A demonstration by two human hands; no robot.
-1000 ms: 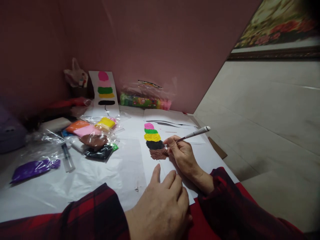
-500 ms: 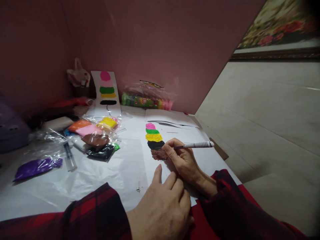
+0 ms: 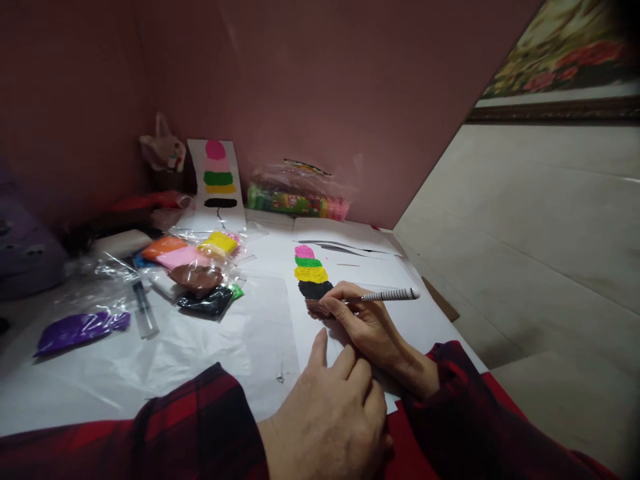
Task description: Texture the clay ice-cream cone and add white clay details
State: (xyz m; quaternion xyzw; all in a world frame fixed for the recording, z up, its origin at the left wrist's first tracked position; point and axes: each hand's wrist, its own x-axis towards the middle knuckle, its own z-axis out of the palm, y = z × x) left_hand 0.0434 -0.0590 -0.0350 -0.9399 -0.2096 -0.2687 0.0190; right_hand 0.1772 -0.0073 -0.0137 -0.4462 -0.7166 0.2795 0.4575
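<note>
My right hand [image 3: 367, 323] pinches a slim pen-like tool [image 3: 395, 295] with a black-and-white patterned handle. Its tip is hidden behind my fingers, over the brown band [image 3: 316, 308] at the bottom of a clay stack picture [image 3: 311, 275]. Above the brown come black, yellow, green and pink bands with a rough, grooved surface. Beneath the picture lies a white paper sheet [image 3: 345, 267]. My left hand [image 3: 325, 413] rests flat on the paper just below the brown band, index finger stretched out, the other fingers slightly bent, holding nothing.
At left lie several plastic bags of coloured clay [image 3: 195, 277], a purple packet [image 3: 83, 333] and a clear tube [image 3: 145, 310]. A sample card [image 3: 220, 160] with similar bands leans at the back, beside a bagged colourful pack [image 3: 300, 200]. A thin stick [image 3: 347, 265] lies right of the picture.
My right hand has shifted slightly down along the brown band, and the tool's handle end has dipped and moved left. My left hand stays in place; the whole view has shifted slightly.
</note>
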